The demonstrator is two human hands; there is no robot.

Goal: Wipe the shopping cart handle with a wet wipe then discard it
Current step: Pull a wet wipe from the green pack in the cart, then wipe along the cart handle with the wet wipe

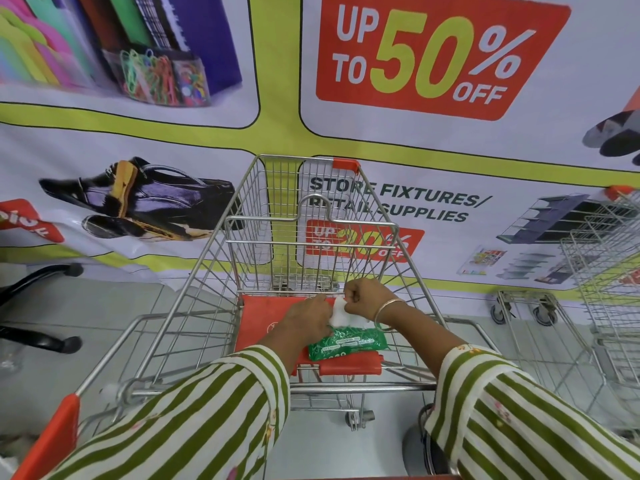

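Head view shows the right hand [363, 299] pinched on a white wet wipe [341, 315] drawn from the green pack [348, 344] that the left hand [306, 318] presses onto the cart's red seat flap [263, 323], where a hard tug could tear the sheet or drag out extras.

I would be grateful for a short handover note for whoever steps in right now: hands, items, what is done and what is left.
Left hand: pressing down on the green wipe pack, which lies on the cart's red seat flap.
Right hand: pinching a white wet wipe, partly drawn from the pack.
Done: wipe nearly out.
Left: free the wipe, wipe the cart handle, whose red end shows at lower left, then discard the wipe. No bin in view.
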